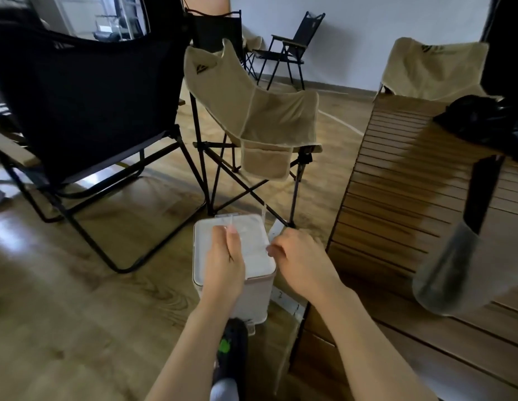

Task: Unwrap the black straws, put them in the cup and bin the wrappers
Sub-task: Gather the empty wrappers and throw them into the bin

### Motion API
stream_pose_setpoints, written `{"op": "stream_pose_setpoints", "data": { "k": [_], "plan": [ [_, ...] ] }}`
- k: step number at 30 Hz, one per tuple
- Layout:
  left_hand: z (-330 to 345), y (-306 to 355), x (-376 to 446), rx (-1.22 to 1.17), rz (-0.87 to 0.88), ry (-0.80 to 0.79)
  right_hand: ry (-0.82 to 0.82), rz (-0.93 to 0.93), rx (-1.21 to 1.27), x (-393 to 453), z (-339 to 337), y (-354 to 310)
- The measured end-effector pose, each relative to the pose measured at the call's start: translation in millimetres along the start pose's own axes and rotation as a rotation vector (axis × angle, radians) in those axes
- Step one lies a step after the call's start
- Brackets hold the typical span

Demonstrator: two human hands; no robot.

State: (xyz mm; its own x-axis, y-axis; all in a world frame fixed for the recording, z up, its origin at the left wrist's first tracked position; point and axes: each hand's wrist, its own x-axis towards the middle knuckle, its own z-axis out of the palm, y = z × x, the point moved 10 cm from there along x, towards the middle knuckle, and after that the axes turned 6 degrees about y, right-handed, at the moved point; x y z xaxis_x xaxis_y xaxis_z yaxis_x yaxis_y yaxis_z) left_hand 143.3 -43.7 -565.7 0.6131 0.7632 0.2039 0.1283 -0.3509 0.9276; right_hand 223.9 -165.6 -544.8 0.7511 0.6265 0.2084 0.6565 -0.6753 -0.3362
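Both my hands hover over a white pedal bin (253, 264) on the floor, and its lid looks closed. My left hand (223, 264) is curled above the lid, thumb up, gripping a faint clear wrapper (223, 227). My right hand (299, 257) pinches another clear wrapper strip (264, 215) that sticks up past the bin's right edge. A grey translucent cup (448, 273) stands on the slatted wooden table (396, 198) to my right, with black straws (483, 192) poking out of it. My dark shoe (233, 351) sits at the bin's pedal.
A beige folding chair (252, 117) stands just behind the bin and a black folding chair (84, 105) to its left. A black bag (477, 117) lies at the table's far end. More chairs stand by the back wall. The floor is wood.
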Motion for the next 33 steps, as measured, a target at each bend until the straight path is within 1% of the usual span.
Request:
{"op": "stream_pose_setpoints", "data": {
  "k": [3,7,10,12,14,17,20,23,25,27,28,30,31,32,33],
  "plan": [
    [1,-8,8,0.016,-0.034,-0.006,0.008,-0.012,-0.004,12,8,-5],
    [0,-36,27,-0.137,-0.251,-0.018,-0.052,-0.030,-0.030,31,24,-4],
    [2,-54,52,-0.156,-0.333,-0.104,-0.111,0.025,0.064,53,38,6],
    [5,-54,62,-0.144,-0.366,-0.167,-0.128,0.058,0.108,69,48,12],
    [9,-50,73,-0.048,-0.310,-0.207,-0.135,0.084,0.120,83,59,19],
    [23,-47,82,0.071,-0.127,-0.308,-0.169,0.124,0.106,100,75,29],
    [32,-57,88,0.210,0.068,-0.306,-0.139,0.165,0.096,118,79,37],
    [43,-77,91,0.383,0.198,-0.282,-0.090,0.193,0.084,126,84,43],
    [54,-92,94,0.435,0.247,-0.320,-0.079,0.217,0.089,121,95,48],
    [62,-102,101,0.491,0.257,-0.320,-0.138,0.219,0.095,114,113,50],
    [65,-105,106,0.528,0.289,-0.296,-0.172,0.207,0.094,112,119,49],
    [77,-111,110,0.634,0.350,-0.302,-0.163,0.188,0.087,115,118,46],
    [85,-117,109,0.709,0.363,-0.329,-0.148,0.191,0.084,117,115,46],
    [92,-122,107,0.783,0.370,-0.354,-0.147,0.196,0.085,118,113,46],
    [98,-131,107,0.831,0.337,-0.378,-0.161,0.198,0.079,118,114,46]
  ]
}}
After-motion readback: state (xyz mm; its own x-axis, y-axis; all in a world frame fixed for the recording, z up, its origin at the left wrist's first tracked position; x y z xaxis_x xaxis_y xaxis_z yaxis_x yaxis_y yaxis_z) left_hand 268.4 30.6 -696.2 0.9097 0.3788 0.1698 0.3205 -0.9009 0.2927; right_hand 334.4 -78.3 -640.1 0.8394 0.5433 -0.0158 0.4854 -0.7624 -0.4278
